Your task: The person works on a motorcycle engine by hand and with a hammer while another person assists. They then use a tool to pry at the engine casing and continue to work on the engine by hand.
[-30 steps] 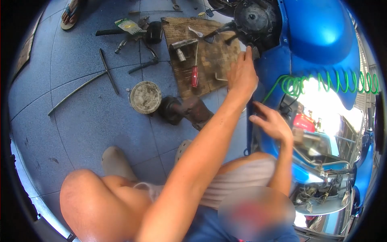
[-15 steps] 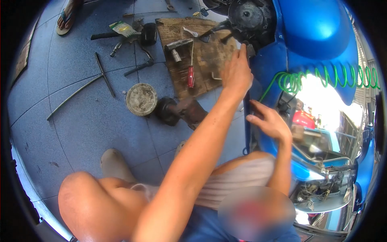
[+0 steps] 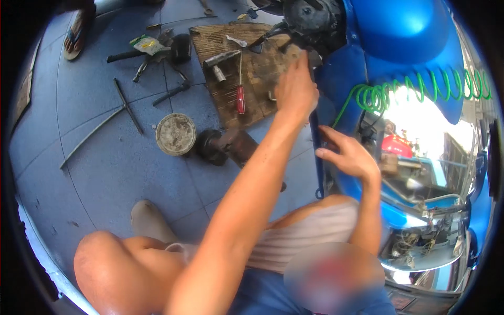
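My left hand (image 3: 297, 88) is stretched out over the upper end of a long dark-blue strip (image 3: 318, 167) along the lower edge of the blue scooter body (image 3: 401, 31). Its fingers point away from me and are slightly blurred; what lies under the palm is hidden. Lower down, my right hand (image 3: 350, 156) rests with thumb and fingers apart against the same strip. Beyond my left fingertips sits a greasy round engine housing (image 3: 310, 14). A worn cardboard sheet (image 3: 252, 107) lies beside that hand, carrying a red-handled screwdriver (image 3: 240, 100) and a T-shaped socket wrench (image 3: 222, 58).
A T-handle bar (image 3: 126, 106), a rubber mallet (image 3: 181, 48), a round tin (image 3: 176, 134) and a rusty dark part (image 3: 237, 147) lie on the tiled floor. A coiled green hose (image 3: 380, 97) crosses the scooter. Another person's sandalled foot (image 3: 73, 44) stands far left.
The view has shifted a little, so the cardboard and tools appear further left. My left hand has moved slightly left in view; my right hand stays against the strip.
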### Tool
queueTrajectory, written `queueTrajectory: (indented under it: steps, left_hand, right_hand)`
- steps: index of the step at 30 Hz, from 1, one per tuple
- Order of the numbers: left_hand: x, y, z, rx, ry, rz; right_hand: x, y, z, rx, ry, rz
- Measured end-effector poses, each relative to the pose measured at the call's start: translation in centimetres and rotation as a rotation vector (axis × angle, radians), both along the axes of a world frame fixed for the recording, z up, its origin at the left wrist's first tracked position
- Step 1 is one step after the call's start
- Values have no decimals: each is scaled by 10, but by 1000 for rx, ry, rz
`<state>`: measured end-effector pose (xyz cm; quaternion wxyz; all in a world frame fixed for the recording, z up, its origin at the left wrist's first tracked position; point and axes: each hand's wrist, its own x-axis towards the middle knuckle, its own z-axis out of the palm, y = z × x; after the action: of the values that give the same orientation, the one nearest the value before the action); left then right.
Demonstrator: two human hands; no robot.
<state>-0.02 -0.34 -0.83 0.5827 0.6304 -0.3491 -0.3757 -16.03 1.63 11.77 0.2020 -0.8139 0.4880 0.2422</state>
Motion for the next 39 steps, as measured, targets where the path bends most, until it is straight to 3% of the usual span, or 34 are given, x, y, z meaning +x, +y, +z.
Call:
queueTrajectory:
  steps: [3, 6, 10, 13, 18, 22, 39]
  left_hand:
    - [2, -2, -3, -36, -29, 19]
    - [0, -8, -18, -149, -123, 46]
    - [3, -6, -14, -71, -218, 11]
    - [2, -9, -15, -109, -227, -14]
    - [2, -7, -5, -51, -330, 4]
    - [-5, -13, -5, -60, -431, 69]
    - [-6, -10, 0, -22, -404, 38]
  right_hand:
    - [0, 9, 12, -7, -14, 53]
    - [11, 36, 35, -82, -74, 294]
    - [23, 90, 64, -131, -192, 479]
    - [21, 109, 74, -50, -276, 482]
    - [-6, 108, 67, 85, -175, 496]
    - [-23, 98, 67, 86, -146, 522]
    - [-41, 85, 61, 154, -165, 438]
